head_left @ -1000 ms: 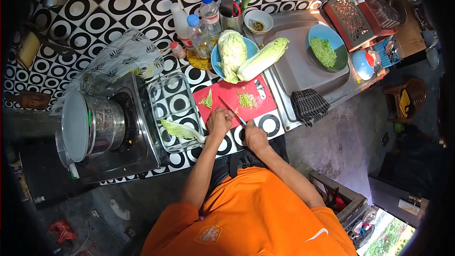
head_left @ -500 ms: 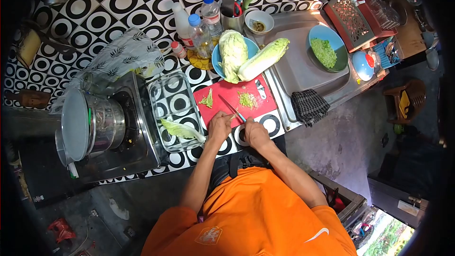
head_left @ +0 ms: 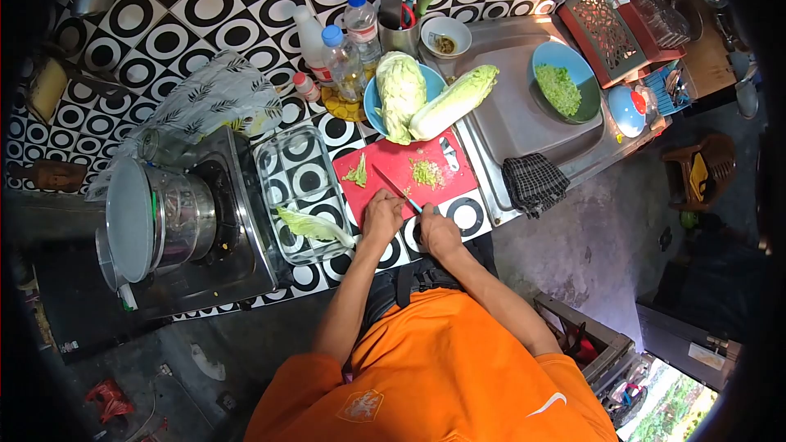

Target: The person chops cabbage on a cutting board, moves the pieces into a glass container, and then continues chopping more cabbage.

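Note:
My right hand (head_left: pixel 440 232) is wrapped round the handle of a kitchen knife (head_left: pixel 396 187), whose blade slants to the upper left over a red cutting board (head_left: pixel 368 157). Close beside the blade, my left hand (head_left: pixel 383 214) is closed on the board's near edge; what its fingers hold is too hidden to make out. A small pile of chopped cabbage (head_left: pixel 426 172) lies right of the blade, and a torn leaf piece (head_left: pixel 356 172) lies left of it. One cabbage leaf (head_left: pixel 315 226) rests in the clear glass dish (head_left: pixel 264 165) on the left.
Behind the board, a napa cabbage (head_left: pixel 401 98) sits in a blue bowl (head_left: pixel 372 104), with another cabbage (head_left: pixel 454 104) leaning beside it. At right, a bowl (head_left: pixel 547 57) of shredded greens stands on the steel sink (head_left: pixel 499 115). A pot (head_left: pixel 184 213) is on the stove at left.
The knife blade has shifted slightly to the left, nearer my left hand. My left fingers have drawn in a little more over what lies under them. The rest looks the same.

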Action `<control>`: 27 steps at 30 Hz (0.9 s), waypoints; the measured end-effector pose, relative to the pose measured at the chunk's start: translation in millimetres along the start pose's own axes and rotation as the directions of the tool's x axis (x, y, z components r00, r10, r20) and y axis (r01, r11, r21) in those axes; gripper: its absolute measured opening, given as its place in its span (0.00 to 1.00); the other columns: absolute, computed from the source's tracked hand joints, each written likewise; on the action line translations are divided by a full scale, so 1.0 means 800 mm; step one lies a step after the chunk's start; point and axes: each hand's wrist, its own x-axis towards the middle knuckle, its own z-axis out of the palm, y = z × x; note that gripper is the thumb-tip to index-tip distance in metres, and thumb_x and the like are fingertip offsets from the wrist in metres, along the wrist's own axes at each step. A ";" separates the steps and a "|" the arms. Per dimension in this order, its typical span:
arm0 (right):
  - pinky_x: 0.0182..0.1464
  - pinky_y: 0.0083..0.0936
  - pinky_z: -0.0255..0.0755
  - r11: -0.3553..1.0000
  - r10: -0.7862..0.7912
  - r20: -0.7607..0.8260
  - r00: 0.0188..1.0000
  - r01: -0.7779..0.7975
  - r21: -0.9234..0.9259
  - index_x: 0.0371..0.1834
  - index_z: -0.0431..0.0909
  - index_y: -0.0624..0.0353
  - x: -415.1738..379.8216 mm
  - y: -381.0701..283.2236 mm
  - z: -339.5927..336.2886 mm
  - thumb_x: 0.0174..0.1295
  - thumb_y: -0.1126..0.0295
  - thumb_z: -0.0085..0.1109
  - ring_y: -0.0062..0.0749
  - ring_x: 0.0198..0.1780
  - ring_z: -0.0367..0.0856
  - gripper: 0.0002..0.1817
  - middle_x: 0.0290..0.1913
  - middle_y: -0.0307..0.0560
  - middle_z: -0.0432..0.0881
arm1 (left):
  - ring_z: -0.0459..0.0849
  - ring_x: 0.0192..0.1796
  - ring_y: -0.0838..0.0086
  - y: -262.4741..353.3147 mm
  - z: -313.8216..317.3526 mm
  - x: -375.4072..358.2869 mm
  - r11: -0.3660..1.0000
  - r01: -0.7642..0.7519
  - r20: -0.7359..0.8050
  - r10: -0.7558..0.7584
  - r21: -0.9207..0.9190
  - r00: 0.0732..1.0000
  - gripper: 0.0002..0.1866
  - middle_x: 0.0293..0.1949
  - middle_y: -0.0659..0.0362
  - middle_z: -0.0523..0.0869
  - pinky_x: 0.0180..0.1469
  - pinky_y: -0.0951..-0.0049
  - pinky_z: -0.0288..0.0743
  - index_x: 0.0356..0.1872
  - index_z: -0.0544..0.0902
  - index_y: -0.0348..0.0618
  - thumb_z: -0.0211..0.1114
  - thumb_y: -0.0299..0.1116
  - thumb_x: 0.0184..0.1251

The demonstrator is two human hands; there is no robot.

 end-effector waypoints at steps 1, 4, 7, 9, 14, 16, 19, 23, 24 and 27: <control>0.39 0.44 0.79 1.000 0.007 -0.016 1.000 -0.007 0.026 0.43 0.65 0.69 0.002 -0.001 0.003 0.58 0.73 0.54 0.59 0.36 0.85 0.14 0.30 0.66 0.83 | 0.83 0.37 0.57 0.000 0.000 -0.001 1.000 0.001 -0.004 -0.001 0.009 1.000 0.12 0.32 0.50 0.81 0.41 0.62 0.77 0.36 0.89 0.42 0.62 0.20 0.52; 0.41 0.43 0.79 0.999 0.011 0.025 1.000 -0.012 0.039 0.44 0.66 0.69 -0.002 -0.007 -0.013 0.59 0.74 0.53 0.58 0.38 0.85 0.13 0.33 0.67 0.83 | 0.82 0.37 0.57 -0.001 -0.002 -0.004 0.999 -0.044 -0.016 0.044 0.031 0.999 0.13 0.31 0.50 0.81 0.41 0.63 0.77 0.37 0.89 0.41 0.62 0.20 0.52; 0.43 0.42 0.79 0.999 0.001 0.076 0.997 -0.005 0.054 0.46 0.67 0.70 -0.011 -0.013 -0.036 0.60 0.73 0.53 0.58 0.41 0.84 0.14 0.36 0.68 0.83 | 0.83 0.36 0.57 -0.004 -0.004 -0.007 0.998 -0.050 -0.013 0.051 0.036 0.999 0.12 0.32 0.50 0.81 0.42 0.63 0.77 0.37 0.89 0.41 0.61 0.20 0.52; 0.44 0.43 0.79 0.998 0.003 0.091 0.996 -0.008 0.059 0.46 0.67 0.70 -0.018 -0.016 -0.048 0.60 0.73 0.54 0.58 0.42 0.84 0.15 0.37 0.68 0.83 | 0.83 0.36 0.57 -0.004 -0.003 -0.006 0.999 -0.028 -0.030 0.029 0.016 0.999 0.12 0.32 0.50 0.82 0.41 0.63 0.77 0.37 0.89 0.41 0.62 0.20 0.52; 0.44 0.43 0.79 0.998 0.055 0.068 0.996 -0.056 0.022 0.46 0.67 0.70 -0.025 -0.005 -0.020 0.60 0.74 0.54 0.57 0.41 0.85 0.15 0.36 0.68 0.83 | 0.83 0.34 0.55 0.003 -0.001 -0.002 0.999 0.011 -0.084 -0.016 -0.051 0.996 0.12 0.30 0.49 0.83 0.40 0.62 0.78 0.36 0.88 0.39 0.60 0.21 0.52; 0.43 0.43 0.79 0.999 0.038 0.079 0.996 -0.040 0.021 0.47 0.66 0.69 -0.027 -0.001 -0.019 0.60 0.75 0.52 0.57 0.40 0.85 0.14 0.35 0.67 0.83 | 0.83 0.34 0.55 0.001 0.000 0.000 0.998 0.010 -0.075 -0.015 -0.065 0.997 0.11 0.30 0.48 0.83 0.40 0.61 0.78 0.35 0.88 0.38 0.61 0.20 0.53; 0.42 0.43 0.79 0.999 0.042 0.081 0.996 -0.045 0.029 0.47 0.65 0.69 -0.014 0.000 -0.014 0.60 0.75 0.52 0.58 0.40 0.85 0.14 0.35 0.67 0.83 | 0.83 0.34 0.55 -0.006 0.002 0.003 0.999 0.014 -0.059 -0.016 -0.041 0.998 0.09 0.30 0.48 0.83 0.40 0.61 0.78 0.34 0.87 0.36 0.62 0.21 0.53; 0.41 0.43 0.80 1.000 0.024 0.066 0.998 -0.024 -0.007 0.46 0.66 0.68 0.001 -0.004 -0.012 0.60 0.73 0.51 0.58 0.40 0.85 0.14 0.35 0.66 0.83 | 0.83 0.35 0.55 0.003 0.000 0.000 0.999 0.033 -0.014 -0.033 -0.018 0.999 0.08 0.31 0.47 0.82 0.40 0.60 0.77 0.33 0.87 0.36 0.63 0.23 0.53; 0.41 0.43 0.80 1.000 0.025 0.059 0.998 -0.025 -0.001 0.46 0.66 0.68 0.002 -0.006 -0.012 0.60 0.73 0.51 0.58 0.40 0.85 0.13 0.35 0.66 0.83 | 0.83 0.35 0.55 0.003 -0.001 -0.002 1.000 0.010 -0.017 -0.010 -0.001 1.000 0.08 0.31 0.47 0.82 0.40 0.60 0.77 0.33 0.87 0.36 0.63 0.23 0.53; 0.41 0.43 0.80 1.000 0.016 0.047 0.999 -0.017 0.011 0.45 0.66 0.67 0.001 -0.007 -0.013 0.60 0.73 0.51 0.57 0.39 0.85 0.13 0.34 0.66 0.83 | 0.83 0.35 0.55 0.000 -0.004 -0.007 1.000 -0.008 -0.028 0.009 0.010 1.000 0.08 0.31 0.48 0.82 0.41 0.60 0.77 0.33 0.87 0.36 0.63 0.24 0.54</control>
